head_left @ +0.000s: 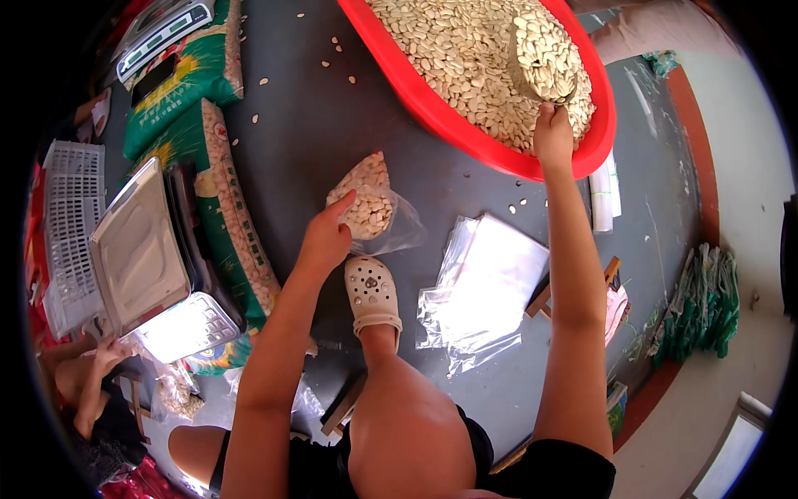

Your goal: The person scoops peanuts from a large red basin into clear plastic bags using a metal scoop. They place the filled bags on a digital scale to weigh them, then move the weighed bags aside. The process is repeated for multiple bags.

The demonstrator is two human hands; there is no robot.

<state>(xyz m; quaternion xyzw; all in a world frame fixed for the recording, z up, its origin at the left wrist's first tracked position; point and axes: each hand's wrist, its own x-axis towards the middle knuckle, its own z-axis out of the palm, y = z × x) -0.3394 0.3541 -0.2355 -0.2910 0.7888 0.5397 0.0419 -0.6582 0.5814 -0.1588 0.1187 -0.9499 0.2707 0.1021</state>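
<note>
The left hand is clamped on the bag, which sits just to its right. The right hand grips the filled scoop, probably by its handle, just ahead over the tub.

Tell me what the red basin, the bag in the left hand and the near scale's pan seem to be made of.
Red basin: probably plastic, smooth and slightly glossy, with an evenly coloured rim. Bag: thin clear plastic film, creased, with beans showing through. Near scale's pan: likely metal, perhaps steel, from its silvery sheen.
</note>
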